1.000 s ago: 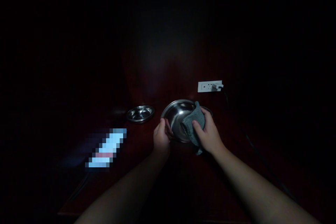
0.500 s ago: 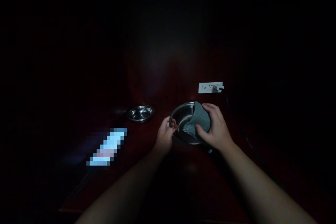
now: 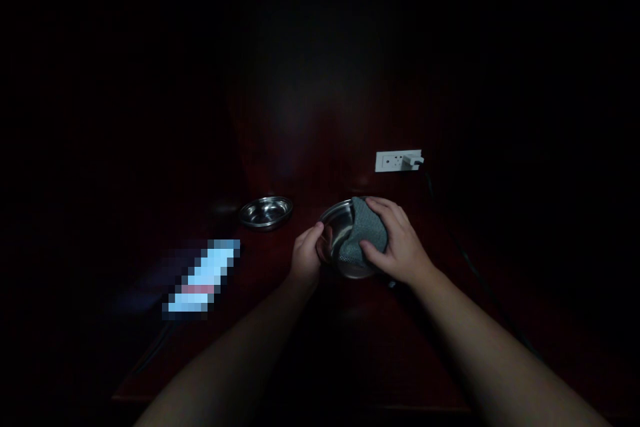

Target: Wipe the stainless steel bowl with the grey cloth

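Note:
A steel bowl [image 3: 339, 233] is held tilted above a dark red wooden table [image 3: 320, 320]. My left hand [image 3: 306, 259] grips the bowl's near left rim with closed fingers. My right hand [image 3: 397, 243] presses a grey cloth [image 3: 361, 237] into the inside of the bowl, fingers curled over the cloth. The cloth covers the right half of the bowl. The scene is very dark.
A second, smaller steel dish [image 3: 265, 211] lies on the table to the left. A lit, blurred screen [image 3: 203, 278] lies further left near the front. A white power strip [image 3: 399, 161] with a plug and a dark cable sits behind the bowl at the right.
The bowl has tipped further towards me and looks smaller. My right hand slid the cloth from the rim down into the bowl, and my left hand shifted its hold along the rim.

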`<state>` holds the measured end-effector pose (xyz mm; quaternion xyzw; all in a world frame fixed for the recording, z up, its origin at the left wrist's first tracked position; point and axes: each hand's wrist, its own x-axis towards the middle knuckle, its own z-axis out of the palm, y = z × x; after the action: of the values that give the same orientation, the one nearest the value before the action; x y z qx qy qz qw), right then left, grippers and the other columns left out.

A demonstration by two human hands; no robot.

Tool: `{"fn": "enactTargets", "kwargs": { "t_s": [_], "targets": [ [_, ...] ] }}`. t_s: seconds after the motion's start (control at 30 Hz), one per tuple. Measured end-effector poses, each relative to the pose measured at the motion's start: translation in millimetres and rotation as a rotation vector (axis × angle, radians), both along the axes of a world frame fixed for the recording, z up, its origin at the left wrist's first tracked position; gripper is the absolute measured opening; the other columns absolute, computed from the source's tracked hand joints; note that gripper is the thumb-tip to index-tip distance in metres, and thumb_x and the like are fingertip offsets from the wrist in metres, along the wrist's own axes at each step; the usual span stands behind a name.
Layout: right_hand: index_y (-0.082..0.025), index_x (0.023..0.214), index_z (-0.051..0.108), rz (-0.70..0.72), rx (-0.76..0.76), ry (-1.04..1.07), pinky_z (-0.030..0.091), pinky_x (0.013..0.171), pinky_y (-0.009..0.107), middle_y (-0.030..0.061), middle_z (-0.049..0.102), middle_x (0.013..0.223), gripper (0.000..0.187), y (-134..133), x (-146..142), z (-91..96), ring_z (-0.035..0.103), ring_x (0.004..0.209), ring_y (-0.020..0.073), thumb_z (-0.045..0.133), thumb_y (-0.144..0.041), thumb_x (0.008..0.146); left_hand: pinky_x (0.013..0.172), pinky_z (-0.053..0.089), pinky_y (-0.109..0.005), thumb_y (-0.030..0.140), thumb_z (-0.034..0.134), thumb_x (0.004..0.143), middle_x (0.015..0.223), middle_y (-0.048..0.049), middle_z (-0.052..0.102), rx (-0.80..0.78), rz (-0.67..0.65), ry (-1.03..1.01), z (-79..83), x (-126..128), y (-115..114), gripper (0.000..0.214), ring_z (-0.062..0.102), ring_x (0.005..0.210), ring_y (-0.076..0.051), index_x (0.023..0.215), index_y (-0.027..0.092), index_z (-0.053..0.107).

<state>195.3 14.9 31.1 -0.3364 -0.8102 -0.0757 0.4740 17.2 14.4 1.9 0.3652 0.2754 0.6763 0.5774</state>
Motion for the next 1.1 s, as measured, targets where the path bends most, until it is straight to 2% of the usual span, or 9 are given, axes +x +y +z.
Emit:
{"fn": "enactTargets", "kwargs": {
  "t_s": [0.2,0.37,0.47,0.6,0.7,0.87,1.1],
  "targets": [
    [-0.016,0.132,0.034,-0.064,-0.044,0.080,0.033,0.103,0.048,0.0140,0.041,0.134,0.067,3,-4,-7.4,0.038,0.124,0.0281,0.056,-0.040,0.073,0.052,0.043,-0.024,0.034,0.061,0.070,0.058,0.0006,0.063,-0.088,0.012,-0.131,2.2,5,-2,0.025,0.058,0.050,-0.012,0.083,0.014,0.064],
    [-0.019,0.138,0.027,-0.137,-0.140,0.110,0.034,0.103,0.048,0.0113,0.037,0.140,0.070,3,-5,-11.3,0.036,0.127,0.0274,0.052,-0.044,0.078,0.059,0.047,-0.024,0.032,0.061,0.070,0.065,-0.0012,0.066,-0.073,0.046,-0.180,4.5,6,-5,0.021,0.062,0.059,-0.013,0.080,0.013,0.064],
    [-0.020,0.139,0.025,-0.195,-0.202,0.124,0.039,0.099,0.049,0.0107,0.039,0.139,0.071,3,-6,-12.7,0.042,0.123,0.0297,0.052,-0.046,0.078,0.062,0.048,-0.023,0.030,0.062,0.069,0.069,-0.0015,0.068,-0.036,0.060,-0.186,4.5,5,-6,0.019,0.063,0.061,-0.012,0.078,0.013,0.064],
    [-0.019,0.139,0.026,-0.258,-0.291,0.144,0.047,0.085,0.053,0.0131,0.050,0.129,0.071,2,-8,-13.6,0.057,0.105,0.0355,0.049,-0.050,0.079,0.060,0.047,-0.021,0.028,0.065,0.067,0.069,-0.0004,0.067,0.011,0.087,-0.203,3.0,4,-4,0.017,0.062,0.061,-0.010,0.077,0.014,0.064],
    [-0.018,0.139,0.026,-0.241,-0.355,0.173,0.047,0.085,0.052,0.0146,0.051,0.128,0.071,2,-9,-14.3,0.057,0.105,0.0352,0.048,-0.051,0.080,0.060,0.047,-0.020,0.027,0.066,0.067,0.067,-0.0001,0.067,-0.005,0.082,-0.212,0.4,4,-2,0.016,0.062,0.060,-0.010,0.076,0.014,0.064],
    [-0.013,0.136,0.029,-0.133,-0.275,0.266,0.033,0.102,0.050,0.0169,0.038,0.137,0.071,7,-9,-17.4,0.038,0.126,0.0298,0.049,-0.050,0.080,0.064,0.048,-0.023,0.032,0.062,0.071,0.071,-0.0022,0.068,-0.061,-0.041,-0.205,-3.8,6,-1,0.022,0.063,0.065,-0.012,0.081,0.013,0.065],
    [-0.014,0.133,0.034,-0.116,-0.240,0.326,0.035,0.100,0.048,0.0160,0.044,0.127,0.075,12,-4,-16.6,0.043,0.118,0.0285,0.058,-0.052,0.073,0.075,0.049,-0.030,0.038,0.064,0.071,0.079,-0.0063,0.068,-0.052,-0.112,-0.051,-0.7,9,-6,0.029,0.063,0.074,-0.016,0.085,0.012,0.063]
  ]
}}
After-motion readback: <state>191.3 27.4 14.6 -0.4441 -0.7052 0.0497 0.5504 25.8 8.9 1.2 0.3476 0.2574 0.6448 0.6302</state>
